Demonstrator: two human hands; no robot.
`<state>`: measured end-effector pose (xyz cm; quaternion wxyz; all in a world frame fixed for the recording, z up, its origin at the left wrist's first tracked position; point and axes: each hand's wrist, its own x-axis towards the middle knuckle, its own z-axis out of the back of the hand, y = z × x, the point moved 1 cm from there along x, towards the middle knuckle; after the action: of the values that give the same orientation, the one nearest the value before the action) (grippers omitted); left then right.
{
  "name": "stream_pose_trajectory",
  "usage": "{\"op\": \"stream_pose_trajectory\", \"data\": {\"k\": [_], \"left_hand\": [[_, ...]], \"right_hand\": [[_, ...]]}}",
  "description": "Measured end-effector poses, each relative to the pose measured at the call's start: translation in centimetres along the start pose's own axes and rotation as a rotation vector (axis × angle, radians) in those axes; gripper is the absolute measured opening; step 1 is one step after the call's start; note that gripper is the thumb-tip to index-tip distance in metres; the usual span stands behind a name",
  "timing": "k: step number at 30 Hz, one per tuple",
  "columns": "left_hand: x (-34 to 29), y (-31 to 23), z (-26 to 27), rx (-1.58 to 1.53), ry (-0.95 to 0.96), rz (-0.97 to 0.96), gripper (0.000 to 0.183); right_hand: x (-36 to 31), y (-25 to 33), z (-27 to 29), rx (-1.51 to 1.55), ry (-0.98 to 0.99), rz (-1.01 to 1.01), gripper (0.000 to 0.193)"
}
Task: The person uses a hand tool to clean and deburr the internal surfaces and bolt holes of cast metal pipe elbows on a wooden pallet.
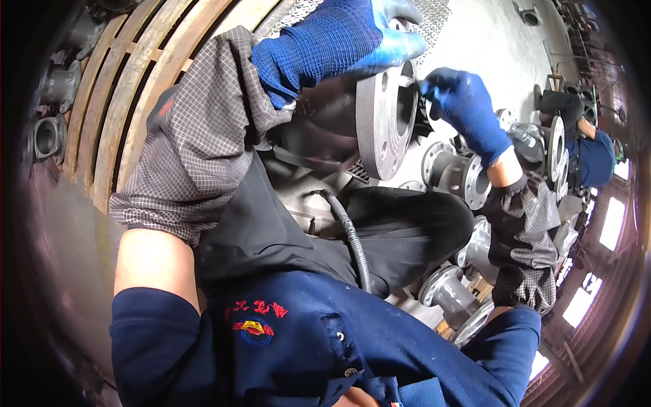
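- Flanged metal fitting (332, 129), dark grey, lies in the upper middle of the frame, its flange (371, 125) standing on edge and its bore facing right.
- The left hand (366, 37), in a blue glove, is above the fitting: its fingers lie over the top of the flange, so the fitting is directly beneath it. I cannot tell whether they grasp it or merely rest there.
- The right hand (462, 108), also gloved in blue, is right of the flange, fingers curled, tips close to the bore's upper part. Whether they pinch something is hidden.
- Checked sleeve covers (196, 129) wrap both forearms.
- Dark trousers (420, 227) are below the fitting, at the middle, with a ribbed hose (350, 237) running down in front of them.
- A navy shirt (291, 353) fills the lower middle.
- More flanged pipe pieces (454, 171) crowd the right of centre.
- A wooden pallet (132, 88) slants across the upper left.
- Another person (593, 161) in blue is at the far right.
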<state>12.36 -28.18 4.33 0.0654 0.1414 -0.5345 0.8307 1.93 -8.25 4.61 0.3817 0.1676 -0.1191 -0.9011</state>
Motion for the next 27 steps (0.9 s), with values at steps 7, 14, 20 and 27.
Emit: {"op": "stream_pose_trajectory", "data": {"k": [7,14,20,27], "left_hand": [[-0.3,-0.2,-0.1,-0.007,0.011,0.012,0.041],[-0.1,-0.3,-0.6,-0.032,0.023,0.019,0.042],[0.0,-0.3,-0.7,-0.026,0.030,0.023,0.043],[0.6,0.4,-1.0,0.065,-0.009,0.055,0.042]], "right_hand": [[0.1,-0.4,0.1,0.005,0.001,0.003,0.024],[-0.6,0.0,-0.5,-0.039,-0.005,-0.056,0.022],[-0.5,0.0,-0.5,-0.020,-0.048,-0.017,0.020],[-0.4,-0.4,-0.7,-0.034,-0.058,0.019,0.020]]}}
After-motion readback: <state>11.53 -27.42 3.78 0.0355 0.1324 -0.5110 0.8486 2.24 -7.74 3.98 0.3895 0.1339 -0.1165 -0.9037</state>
